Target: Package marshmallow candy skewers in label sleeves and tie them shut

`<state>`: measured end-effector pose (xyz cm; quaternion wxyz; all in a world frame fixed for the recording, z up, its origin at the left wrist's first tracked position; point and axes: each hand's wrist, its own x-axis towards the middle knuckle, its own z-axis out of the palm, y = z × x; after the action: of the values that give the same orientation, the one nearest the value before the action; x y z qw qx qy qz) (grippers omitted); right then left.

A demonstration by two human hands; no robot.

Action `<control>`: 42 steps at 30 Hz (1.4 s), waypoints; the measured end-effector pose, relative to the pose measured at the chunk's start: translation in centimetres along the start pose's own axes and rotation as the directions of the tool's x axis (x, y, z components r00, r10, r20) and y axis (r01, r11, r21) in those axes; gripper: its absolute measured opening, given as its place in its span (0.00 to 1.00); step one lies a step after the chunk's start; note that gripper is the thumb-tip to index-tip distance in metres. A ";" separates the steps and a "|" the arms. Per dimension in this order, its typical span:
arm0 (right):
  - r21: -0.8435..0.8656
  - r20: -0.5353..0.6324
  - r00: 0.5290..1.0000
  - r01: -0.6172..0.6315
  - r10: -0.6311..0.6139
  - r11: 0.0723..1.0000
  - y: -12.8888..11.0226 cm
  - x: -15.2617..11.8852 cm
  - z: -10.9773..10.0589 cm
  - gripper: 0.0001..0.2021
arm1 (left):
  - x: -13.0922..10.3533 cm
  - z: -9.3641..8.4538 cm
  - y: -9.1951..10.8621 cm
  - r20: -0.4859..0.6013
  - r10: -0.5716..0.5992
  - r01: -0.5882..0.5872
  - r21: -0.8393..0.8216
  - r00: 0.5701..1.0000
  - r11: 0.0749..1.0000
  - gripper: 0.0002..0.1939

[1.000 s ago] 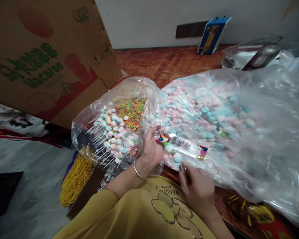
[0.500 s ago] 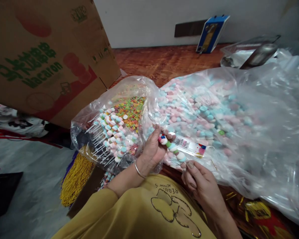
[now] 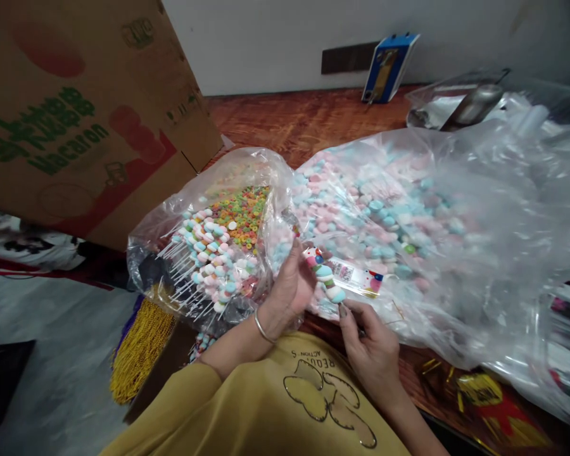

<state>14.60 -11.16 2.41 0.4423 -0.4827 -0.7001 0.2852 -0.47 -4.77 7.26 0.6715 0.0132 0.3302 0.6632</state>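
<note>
Between my hands is a marshmallow skewer [image 3: 332, 290] in pastel blue, white and pink with green bits. My right hand [image 3: 373, 345] pinches its lower end between thumb and fingers. At its upper end my left hand [image 3: 287, 282] is closed around a small printed plastic wrapper [image 3: 313, 255]; how far the skewer reaches into it I cannot tell. Just right of it, a clear wrapper with a printed label [image 3: 356, 277] lies on the big bag. Left of my left hand, finished marshmallow skewers [image 3: 206, 253] lie piled with their white sticks pointing left.
A large clear bag of loose marshmallows [image 3: 361, 202] covers the table's right side. Colourful cereal rings [image 3: 244, 212] fill another bag behind the skewers. A big cardboard box [image 3: 90, 114] stands left; a blue device [image 3: 389, 68] leans near the wall. Gold fringe [image 3: 142, 354] hangs lower left.
My right hand has moved closer to my left, pushing the skewer up and left toward the printed wrapper. The whole view has shifted slightly.
</note>
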 end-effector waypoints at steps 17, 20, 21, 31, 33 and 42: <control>-0.196 0.001 0.983 0.181 -0.184 0.964 0.1 0.6 -0.2 0.08 | 0.1 0.1 -1.5 -0.005 -0.026 0.026 0.000 1.000 1.000 0.19; 0.009 0.043 0.999 -0.003 0.002 1.000 -0.1 0.4 -0.6 0.08 | 1.0 0.1 0.0 0.048 0.002 -0.003 0.015 0.999 1.000 0.16; 0.051 0.057 0.997 -0.054 0.051 0.997 -0.2 0.4 -0.7 0.08 | 1.3 0.2 0.4 0.064 0.016 -0.018 0.023 0.998 1.000 0.15; 0.579 0.583 0.710 -0.704 0.395 0.410 -0.5 0.6 -0.8 0.21 | 0.7 1.4 0.3 0.114 -0.011 0.013 -0.017 0.993 1.000 0.18; 0.516 0.434 0.822 -0.563 0.369 0.646 -0.4 0.4 -1.0 0.18 | 0.7 1.6 0.1 0.091 -0.023 0.024 -0.013 0.996 1.000 0.19; -0.180 0.022 0.994 0.113 -0.111 0.977 0.3 0.6 0.0 0.12 | 0.1 1.8 -2.3 -0.015 0.031 -0.029 0.121 0.999 0.992 0.25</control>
<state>14.66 -10.44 2.36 0.4080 -0.4789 -0.7517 0.1980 2.38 -4.25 7.58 0.6566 0.0530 0.3753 0.6520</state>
